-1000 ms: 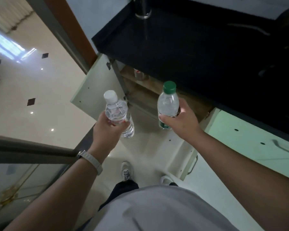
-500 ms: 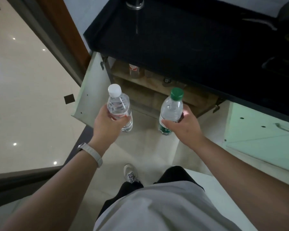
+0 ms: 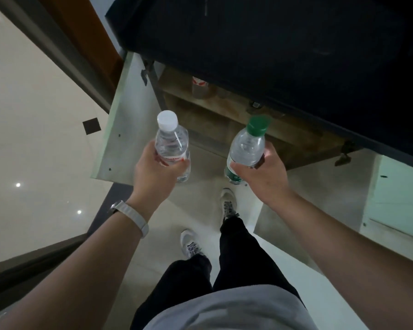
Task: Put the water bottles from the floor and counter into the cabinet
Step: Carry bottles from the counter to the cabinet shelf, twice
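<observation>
Carrying step, two items: white-capped bottle (image 3: pixel 172 144) gripped upright in the left hand (image 3: pixel 153 173), green-capped bottle (image 3: pixel 247 146) gripped in the right hand (image 3: pixel 262 178), both held in front of the open cabinet (image 3: pixel 215 125) under the dark counter (image 3: pixel 272 44); next, by my judgement, stooping to stand them inside.

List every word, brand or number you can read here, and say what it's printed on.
Nothing here reads clearly.
Red label print on the white-capped bottle in the left hand: too blurred to read.
White marks on the green label of the green-capped bottle in the right hand: too small.
Red marking on the container inside the cabinet: blurred.
</observation>
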